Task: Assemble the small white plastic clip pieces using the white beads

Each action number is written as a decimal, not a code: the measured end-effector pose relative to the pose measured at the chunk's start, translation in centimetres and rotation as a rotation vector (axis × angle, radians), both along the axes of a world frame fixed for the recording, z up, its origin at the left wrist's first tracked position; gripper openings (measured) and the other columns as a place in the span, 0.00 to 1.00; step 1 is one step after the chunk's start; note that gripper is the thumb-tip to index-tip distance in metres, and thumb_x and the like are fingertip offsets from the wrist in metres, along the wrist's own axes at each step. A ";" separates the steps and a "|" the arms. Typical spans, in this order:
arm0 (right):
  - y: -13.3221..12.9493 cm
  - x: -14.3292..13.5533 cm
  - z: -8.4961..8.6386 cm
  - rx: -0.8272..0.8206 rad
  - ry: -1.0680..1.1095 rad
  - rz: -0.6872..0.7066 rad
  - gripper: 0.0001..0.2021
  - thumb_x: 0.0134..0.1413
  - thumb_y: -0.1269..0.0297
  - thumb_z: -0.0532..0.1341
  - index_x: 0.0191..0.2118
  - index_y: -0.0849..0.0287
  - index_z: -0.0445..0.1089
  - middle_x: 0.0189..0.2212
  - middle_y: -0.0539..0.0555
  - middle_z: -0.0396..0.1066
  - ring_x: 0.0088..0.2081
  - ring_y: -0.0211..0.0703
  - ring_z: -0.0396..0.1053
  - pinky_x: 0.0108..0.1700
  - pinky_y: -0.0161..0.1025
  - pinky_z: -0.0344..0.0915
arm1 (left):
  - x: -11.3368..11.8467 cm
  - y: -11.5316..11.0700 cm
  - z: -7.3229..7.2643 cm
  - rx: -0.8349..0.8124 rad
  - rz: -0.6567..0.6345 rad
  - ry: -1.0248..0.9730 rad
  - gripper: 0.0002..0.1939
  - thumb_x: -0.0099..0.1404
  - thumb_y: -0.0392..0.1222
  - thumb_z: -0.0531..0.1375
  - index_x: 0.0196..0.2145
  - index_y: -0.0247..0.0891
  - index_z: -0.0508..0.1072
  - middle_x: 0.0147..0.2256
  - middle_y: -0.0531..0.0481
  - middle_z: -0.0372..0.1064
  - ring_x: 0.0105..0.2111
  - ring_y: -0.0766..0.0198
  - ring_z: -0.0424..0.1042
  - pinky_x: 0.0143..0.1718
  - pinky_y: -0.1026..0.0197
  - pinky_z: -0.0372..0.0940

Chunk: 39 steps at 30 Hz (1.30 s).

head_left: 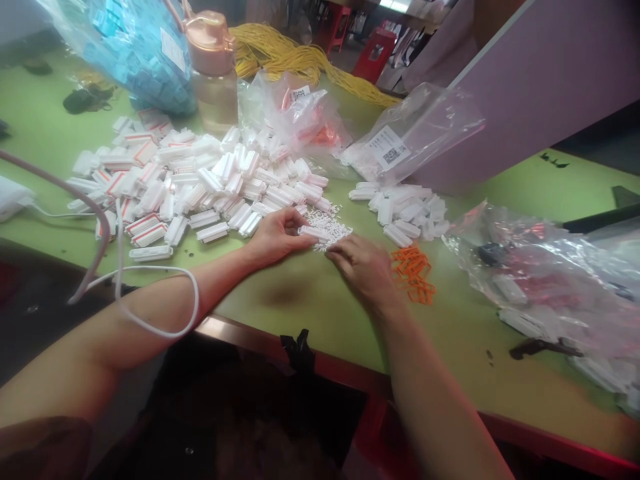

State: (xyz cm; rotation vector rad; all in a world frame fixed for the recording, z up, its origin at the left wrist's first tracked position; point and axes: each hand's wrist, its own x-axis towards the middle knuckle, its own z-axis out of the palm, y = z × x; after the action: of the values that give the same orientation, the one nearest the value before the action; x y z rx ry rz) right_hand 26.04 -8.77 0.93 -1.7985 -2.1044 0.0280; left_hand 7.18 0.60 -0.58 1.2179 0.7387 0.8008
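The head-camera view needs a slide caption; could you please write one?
Left hand holding a white piece at a pile of tiny white parts, right hand beside orange pieces.

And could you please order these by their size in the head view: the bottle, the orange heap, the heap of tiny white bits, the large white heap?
1. large white heap
2. bottle
3. orange heap and heap of tiny white bits: similar, the latter partly hidden, so unranked
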 end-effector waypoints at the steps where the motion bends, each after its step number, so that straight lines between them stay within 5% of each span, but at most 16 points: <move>1: 0.0 -0.1 0.1 0.006 -0.026 -0.007 0.07 0.60 0.62 0.60 0.33 0.55 0.73 0.32 0.53 0.75 0.36 0.45 0.69 0.36 0.42 0.55 | 0.0 0.0 0.0 -0.009 -0.006 -0.010 0.21 0.43 0.43 0.72 0.30 0.35 0.67 0.25 0.56 0.69 0.25 0.72 0.67 0.29 0.66 0.63; 13: -0.2 -1.6 1.1 0.294 0.357 -0.011 0.08 0.62 0.60 0.58 0.33 0.55 0.70 0.33 0.53 0.71 0.36 0.43 0.69 0.36 0.40 0.64 | -0.1 -0.6 0.6 0.067 -0.101 0.066 0.18 0.45 0.41 0.71 0.30 0.34 0.67 0.25 0.55 0.68 0.24 0.73 0.66 0.26 0.68 0.59; 22: 0.1 -2.1 0.2 0.331 0.207 -0.029 0.10 0.63 0.59 0.57 0.33 0.55 0.73 0.34 0.54 0.73 0.37 0.43 0.69 0.38 0.42 0.62 | -0.1 -0.6 0.6 0.108 -0.142 0.086 0.17 0.46 0.42 0.70 0.30 0.35 0.68 0.20 0.57 0.62 0.21 0.74 0.61 0.23 0.68 0.55; 31: -0.3 -2.6 0.9 0.482 -0.110 0.021 0.09 0.63 0.64 0.58 0.35 0.55 0.75 0.31 0.52 0.75 0.33 0.41 0.67 0.36 0.42 0.52 | -0.1 -0.9 0.9 0.071 -0.129 0.055 0.18 0.44 0.41 0.71 0.30 0.34 0.68 0.24 0.55 0.67 0.24 0.73 0.65 0.26 0.67 0.59; 39: -0.7 -2.7 1.1 0.447 -0.189 0.010 0.08 0.63 0.64 0.57 0.40 0.54 0.75 0.34 0.51 0.76 0.35 0.41 0.67 0.37 0.43 0.51 | -0.1 -0.7 0.4 0.011 -0.109 0.002 0.19 0.44 0.40 0.72 0.30 0.34 0.68 0.22 0.56 0.67 0.22 0.74 0.65 0.25 0.68 0.59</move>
State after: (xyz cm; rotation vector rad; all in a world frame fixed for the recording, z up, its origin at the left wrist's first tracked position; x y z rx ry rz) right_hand 23.37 -9.45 2.02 -1.5664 -2.0347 -0.5832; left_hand 7.05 -0.13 -0.15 1.2583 0.6650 0.7148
